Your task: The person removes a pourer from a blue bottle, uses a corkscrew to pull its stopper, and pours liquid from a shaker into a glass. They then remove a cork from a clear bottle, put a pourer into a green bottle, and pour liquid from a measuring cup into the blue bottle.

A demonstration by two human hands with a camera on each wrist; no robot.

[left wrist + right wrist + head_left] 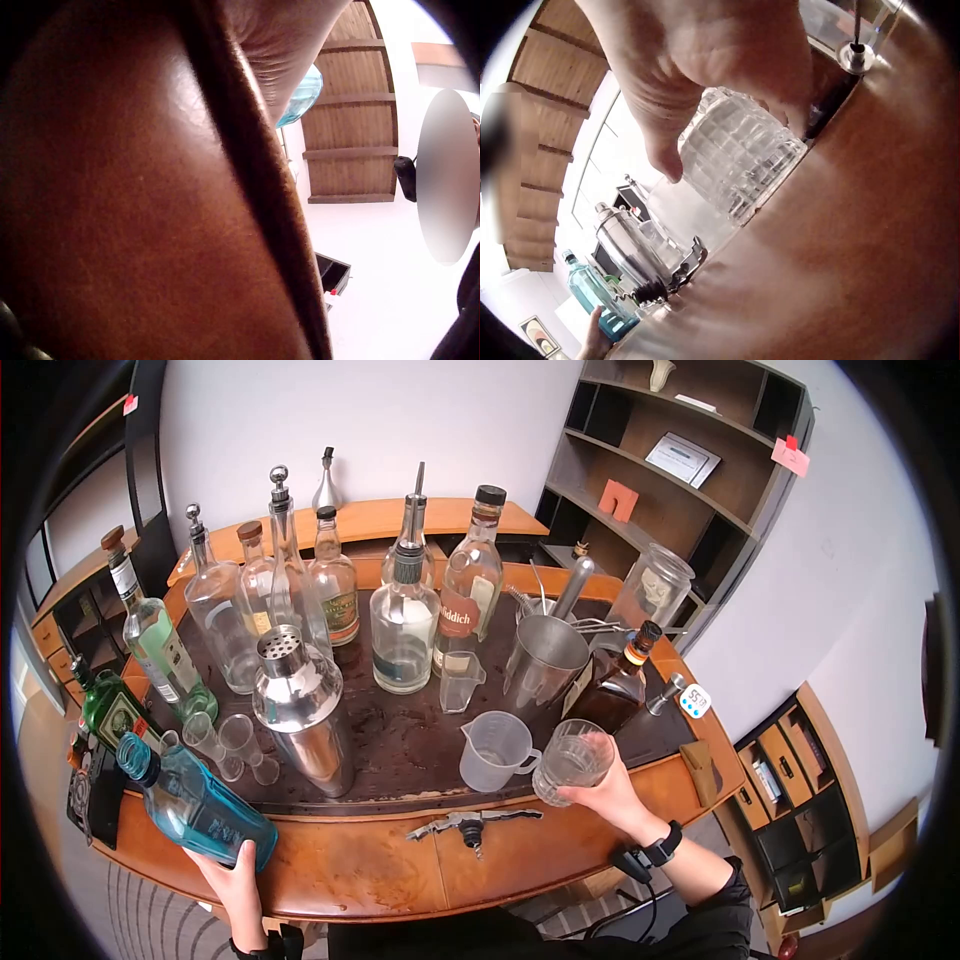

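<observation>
My left hand [232, 880] grips a blue glass bottle [205, 808] low down, thumb across its side. The bottle leans with its neck to the upper left, at the table's front left edge. In the left wrist view, part of the hand [281, 41] and a bit of the blue bottle [302, 97] show past the leather table edge. My right hand [622, 796] holds a clear cut-glass tumbler [568, 768] at the front right, beside a plastic measuring jug [493, 752]. In the right wrist view, fingers and thumb wrap round the tumbler [739, 161], whose base is close over the tabletop.
A steel cocktail shaker [303, 725] stands centre left, with small glasses [238, 740] beside it. Several bottles line the back. A winged corkscrew [473, 826] lies at the front edge. A metal mixing tin [543, 665], a brown bottle [612, 695] and a jigger [665, 695] stand right.
</observation>
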